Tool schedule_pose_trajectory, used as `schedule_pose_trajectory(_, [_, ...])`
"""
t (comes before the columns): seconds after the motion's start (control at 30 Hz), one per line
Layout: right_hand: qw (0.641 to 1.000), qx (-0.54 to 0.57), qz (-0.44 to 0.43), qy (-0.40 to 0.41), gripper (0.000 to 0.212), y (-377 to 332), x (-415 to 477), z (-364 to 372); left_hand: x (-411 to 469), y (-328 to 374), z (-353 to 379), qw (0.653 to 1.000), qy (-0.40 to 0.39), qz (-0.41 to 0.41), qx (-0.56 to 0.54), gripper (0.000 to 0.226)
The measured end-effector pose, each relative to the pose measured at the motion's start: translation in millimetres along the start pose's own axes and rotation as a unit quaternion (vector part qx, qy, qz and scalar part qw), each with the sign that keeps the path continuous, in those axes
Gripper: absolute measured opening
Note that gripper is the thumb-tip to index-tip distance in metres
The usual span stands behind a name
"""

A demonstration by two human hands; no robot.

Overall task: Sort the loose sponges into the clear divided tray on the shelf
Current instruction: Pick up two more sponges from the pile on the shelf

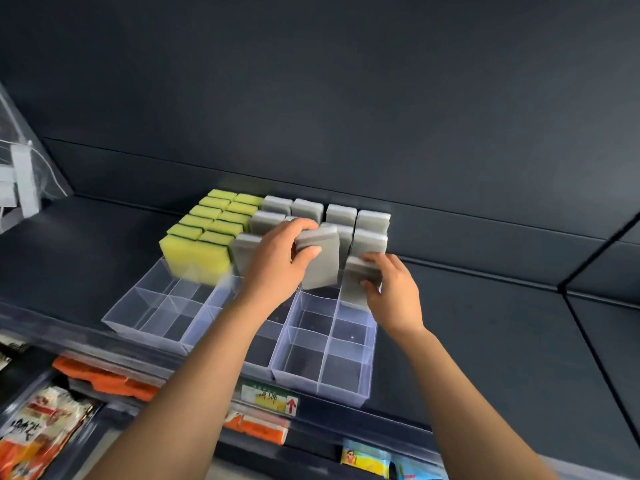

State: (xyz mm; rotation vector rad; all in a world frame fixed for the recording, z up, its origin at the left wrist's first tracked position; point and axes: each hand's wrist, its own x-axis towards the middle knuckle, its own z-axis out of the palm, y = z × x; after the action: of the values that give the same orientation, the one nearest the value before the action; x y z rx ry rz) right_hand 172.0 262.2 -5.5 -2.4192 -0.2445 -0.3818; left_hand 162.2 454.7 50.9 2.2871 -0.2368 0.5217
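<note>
Grips one grey sponge in left hand, pinches second sponge in right hand; likely light, squashy: hold broad faces.

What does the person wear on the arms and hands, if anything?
Nothing that shows: the left hand and the right hand have no gloves, and no sleeve, watch or bracelet appears on either arm down to the picture's lower edge.

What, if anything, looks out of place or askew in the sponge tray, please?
Only the grey sponge in the left hand: it leans tilted above the clear tray, not seated. The right hand holds a second grey sponge roughly upright at the right column. The yellow sponges stand in neat rows; nothing looks spilled or damaged.
</note>
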Motion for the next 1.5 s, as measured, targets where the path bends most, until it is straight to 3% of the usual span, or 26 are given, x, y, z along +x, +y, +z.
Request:
schedule_pose_trajectory(0.27, [0.999, -0.028, 0.030, 0.008, 0.039, -8.5, 1.0, 1.9, 14.8, -7.1, 7.0, 0.989, -0.098, 0.078, 0.079, 0.027])
schedule_pose_trajectory(0.57, [0.997, -0.062, 0.041, 0.023, 0.037, -13.1, -1.6, 3.6, 20.7, -14.1, 12.4, 0.972, -0.178, 0.080, 0.130, 0.027])
schedule_pose_trajectory(0.77, [0.988, -0.133, 0.004, 0.073, 0.033, -16.9, -1.6, 6.5, 23.3, -21.8, 20.5, 0.952, -0.133, 0.164, 0.222, 0.030])
schedule_pose_trajectory(1.07, [0.978, -0.182, -0.035, 0.095, 0.039, -18.4, -4.5, 9.1, 22.9, -29.6, 31.0, 0.945, -0.130, 0.202, 0.222, 0.031])
schedule_pose_trajectory(1.27, [0.976, -0.200, 0.001, 0.089, 0.052, -19.6, -17.8, 5.4, 16.1, -26.8, 29.7, 0.945, -0.099, 0.209, 0.229, 0.033])
schedule_pose_trajectory(1.5, [0.964, -0.246, 0.070, 0.074, 0.051, 0.9, -50.2, -17.9, 6.4, -1.4, 52.5, 0.935, -0.110, 0.273, 0.198, 0.041])
